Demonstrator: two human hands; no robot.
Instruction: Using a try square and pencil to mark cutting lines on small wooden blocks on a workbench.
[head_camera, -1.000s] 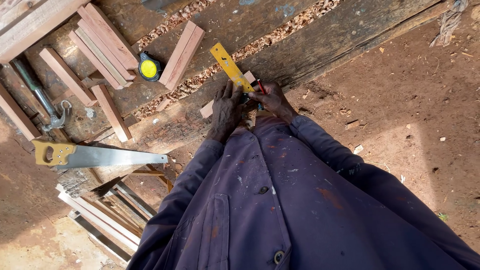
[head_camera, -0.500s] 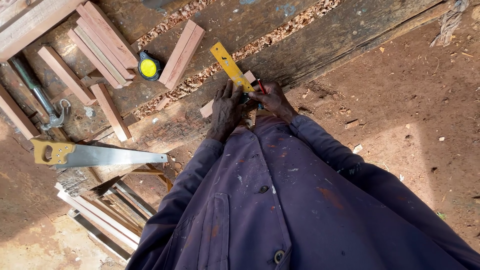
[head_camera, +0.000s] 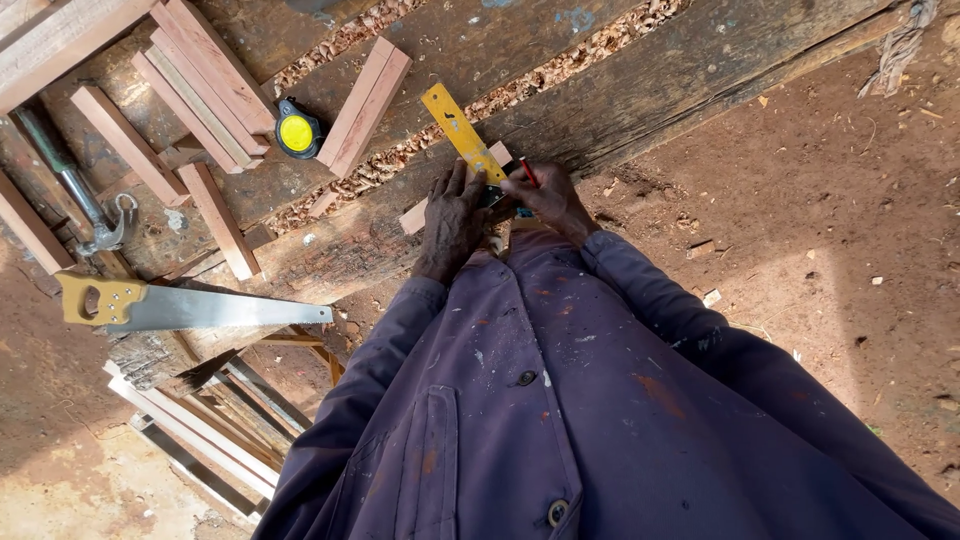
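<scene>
Marking in hand at upper centre: left hand (head_camera: 452, 222) fingers pressed flat on yellow square (head_camera: 462, 133) over wood strip (head_camera: 415, 215); right hand (head_camera: 545, 195) fingers pinch red pencil (head_camera: 527, 171). Next calls for a steady line.

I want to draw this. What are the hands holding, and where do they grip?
The left hand presses flat on the yellow square near its lower end, pinning it to the small wood piece. The right hand pinches a red pencil in its fingers, low on the shaft.

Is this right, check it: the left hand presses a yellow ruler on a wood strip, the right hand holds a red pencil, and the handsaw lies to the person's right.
Not quite. The head view shows the handsaw to the person's left, on the bench edge. The rest stands: the left hand presses the yellow ruler on the wood strip, and the right hand holds the red pencil.
</scene>
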